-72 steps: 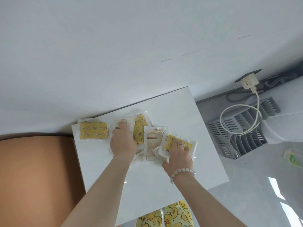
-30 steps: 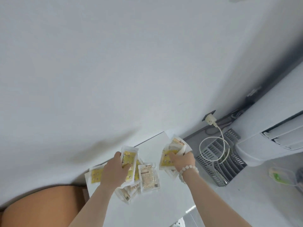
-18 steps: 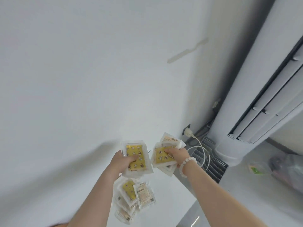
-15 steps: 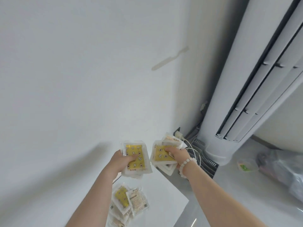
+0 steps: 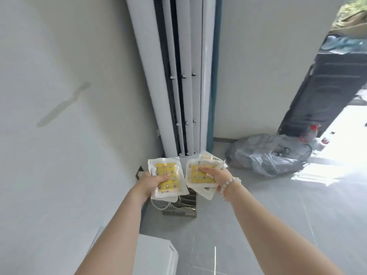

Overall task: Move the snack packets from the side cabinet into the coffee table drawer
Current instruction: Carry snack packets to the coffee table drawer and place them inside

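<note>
The snack packets point(image 5: 167, 178) just left of centre are milky white, with a yellow panel printed with white stars and moons. The second stack of snack packets point(image 5: 200, 176), just right of centre, shows the same yellow panel over white and beige wrappers. The bead bracelet point(image 5: 230, 182) is pearly white. The standing air conditioner point(image 5: 186, 76) in the upper middle is white with black slots and a teal edge. The plastic bag point(image 5: 268, 155) at right is translucent grey, and the floor point(image 5: 278, 225) is plain grey
</note>
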